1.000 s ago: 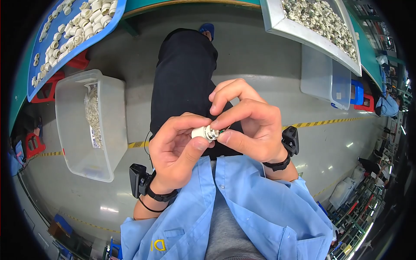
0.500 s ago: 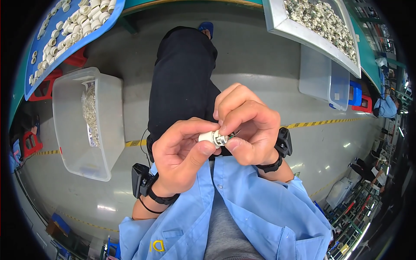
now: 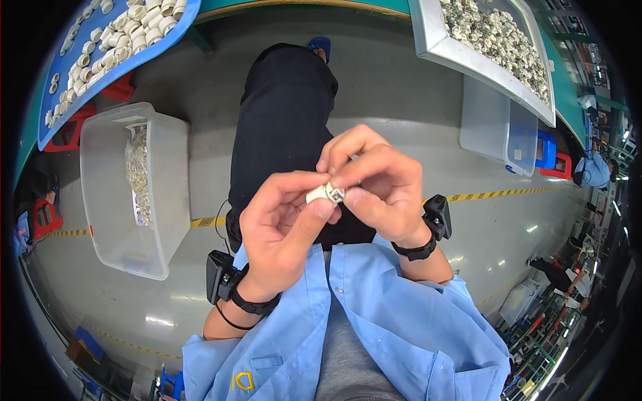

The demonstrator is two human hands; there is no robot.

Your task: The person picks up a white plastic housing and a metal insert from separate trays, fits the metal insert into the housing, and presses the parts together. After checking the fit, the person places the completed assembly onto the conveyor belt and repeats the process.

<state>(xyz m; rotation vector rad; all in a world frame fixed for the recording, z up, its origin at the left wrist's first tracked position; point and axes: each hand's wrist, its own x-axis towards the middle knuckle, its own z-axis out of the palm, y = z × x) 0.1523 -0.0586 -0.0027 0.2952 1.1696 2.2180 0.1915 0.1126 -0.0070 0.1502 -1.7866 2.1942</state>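
Between the thumb and fingers of my left hand (image 3: pixel 277 214) is a short white plastic sleeve (image 3: pixel 317 194), lying nearly sideways. At its right end sits a small white-and-metal part (image 3: pixel 335 194), touching the sleeve's mouth. My right hand (image 3: pixel 381 190) closes on that part from the right, with thumb and index finger pinched close to it. How deep the part goes into the sleeve is hidden by my fingertips. Both hands meet in front of my body, above my dark trousers.
On the left, a blue tray (image 3: pixel 144 50) carries many white sleeves. A grey-framed tray (image 3: pixel 481 70) of small white-and-metal parts stands on the right. Below are translucent bins (image 3: pixel 175 174) on the floor and red stools (image 3: pixel 48 217). A person (image 3: pixel 592 168) sits far right.
My right hand has moved slightly left, closer to my left hand. The dark and green bit that showed by its fingers is now hidden, and the small part sits differently at the sleeve's mouth.
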